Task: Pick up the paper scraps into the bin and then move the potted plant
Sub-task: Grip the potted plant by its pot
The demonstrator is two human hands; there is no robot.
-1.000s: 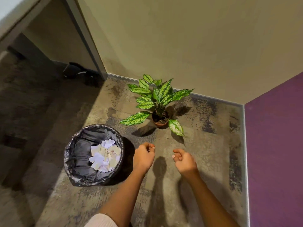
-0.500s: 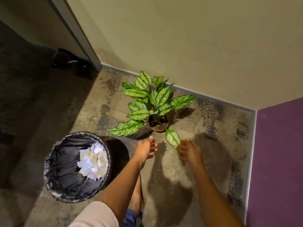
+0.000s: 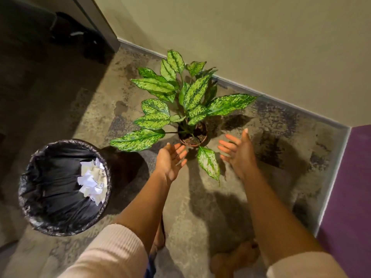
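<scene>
Terracotta potted plant [image 3: 192, 139] is standing on the floor [image 3: 96, 109] near the corner where the beige wall [image 3: 261, 47] is meeting the purple one [image 3: 357, 177]. Bare floor is lying open on its near side. The left hand [image 3: 170, 159] and right hand [image 3: 236, 152] are hovering just beside the pot, fingers spread and holding nothing. Paper scraps [image 3: 91, 179] are lying in the black-lined bin [image 3: 50, 177], left of the plant.

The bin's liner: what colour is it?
Black, glossy plastic liner, seen in the head view.

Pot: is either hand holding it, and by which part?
Nothing is held. The left hand and right hand are open, one on each side of the pot, gripping nothing.
</scene>
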